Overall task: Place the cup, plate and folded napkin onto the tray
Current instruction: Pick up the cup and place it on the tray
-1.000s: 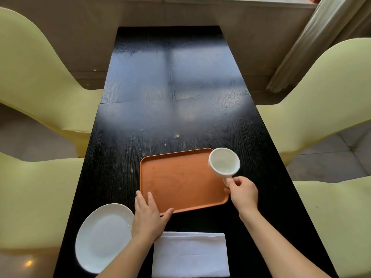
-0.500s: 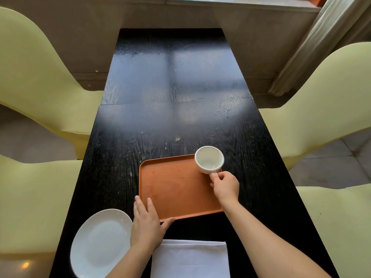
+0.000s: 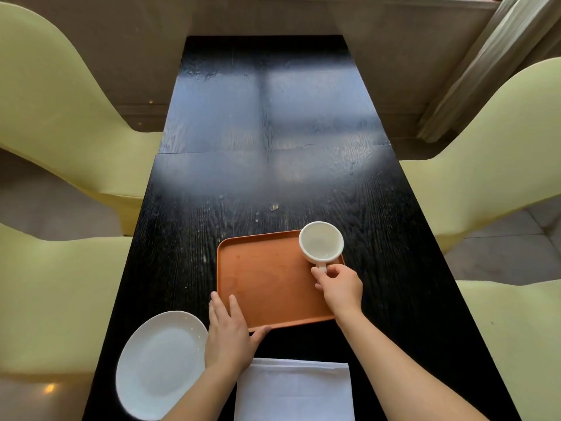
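Observation:
An orange tray (image 3: 267, 278) lies on the black table. The white cup (image 3: 321, 242) is upright at the tray's far right corner, and my right hand (image 3: 341, 287) pinches its handle. I cannot tell whether the cup rests on the tray or hovers just over it. My left hand (image 3: 229, 332) lies flat on the tray's near left corner, fingers on the surface and thumb along the near edge. A white plate (image 3: 159, 363) sits on the table to the left of that hand. The folded white napkin (image 3: 293, 390) lies near me, below the tray.
The long black table (image 3: 267, 132) runs away from me toward a wall. Pale yellow chairs stand on the left (image 3: 54, 95) and on the right (image 3: 491, 141), two each side. A curtain (image 3: 485, 56) hangs at the far right. A small crumb (image 3: 274, 207) lies beyond the tray.
My right hand carried the cup from beyond the tray's right edge to its far right corner. My left hand stayed on the tray's near left corner.

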